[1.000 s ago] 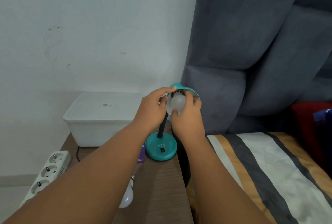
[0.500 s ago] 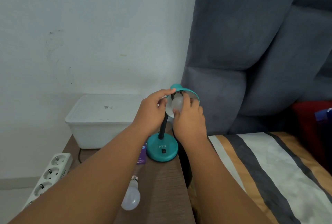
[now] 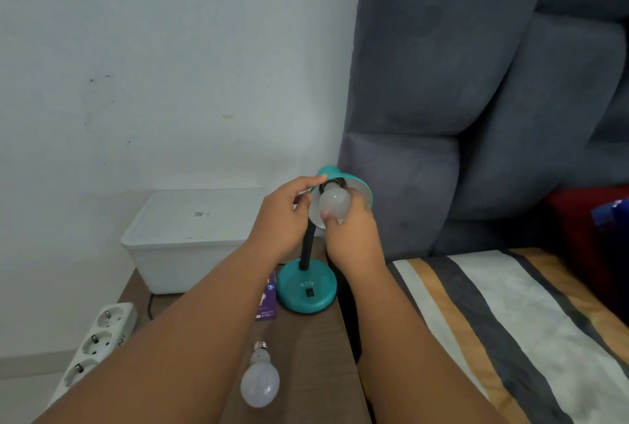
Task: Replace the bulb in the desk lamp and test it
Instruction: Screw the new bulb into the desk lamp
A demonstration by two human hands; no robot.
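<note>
A teal desk lamp stands on a wooden bedside table, its round base carrying a black switch. The lamp's shade is tilted towards me. My left hand grips the shade's left rim. My right hand is closed around a white bulb that sits in the shade's socket. A second white bulb lies loose on the table near me, screw cap pointing away.
A white lidded plastic box sits at the table's back left. A white power strip hangs off the left edge. A purple bulb carton lies beside the lamp base. A grey padded headboard and striped bed are at right.
My right hand has shifted its grip lower round the bulb, so more of the bulb shows. The view has tilted down a little, revealing the whole loose bulb.
</note>
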